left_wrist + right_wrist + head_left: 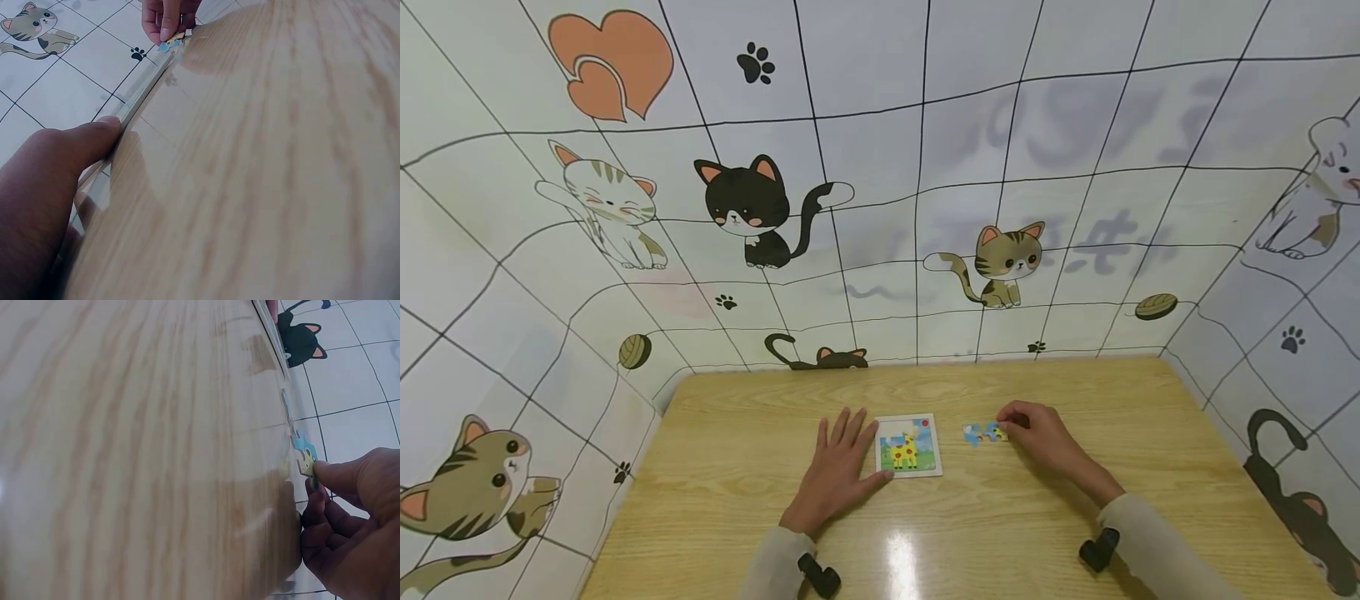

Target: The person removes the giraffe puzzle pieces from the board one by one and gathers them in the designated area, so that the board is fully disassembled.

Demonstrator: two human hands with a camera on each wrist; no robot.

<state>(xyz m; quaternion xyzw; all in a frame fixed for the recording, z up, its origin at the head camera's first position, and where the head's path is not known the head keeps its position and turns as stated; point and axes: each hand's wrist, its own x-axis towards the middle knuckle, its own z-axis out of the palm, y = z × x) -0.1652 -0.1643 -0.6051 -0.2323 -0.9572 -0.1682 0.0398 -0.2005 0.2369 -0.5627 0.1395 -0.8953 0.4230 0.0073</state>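
The spread left hand [838,471] touches the giraffe puzzle [906,453]; right of the puzzle, the right hand [1039,431] pinches a piece [306,460].

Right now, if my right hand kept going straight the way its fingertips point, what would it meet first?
Your right hand would likely meet the loose puzzle pieces just left of its pinched piece, then the puzzle board; height is unclear, so it might pass above.
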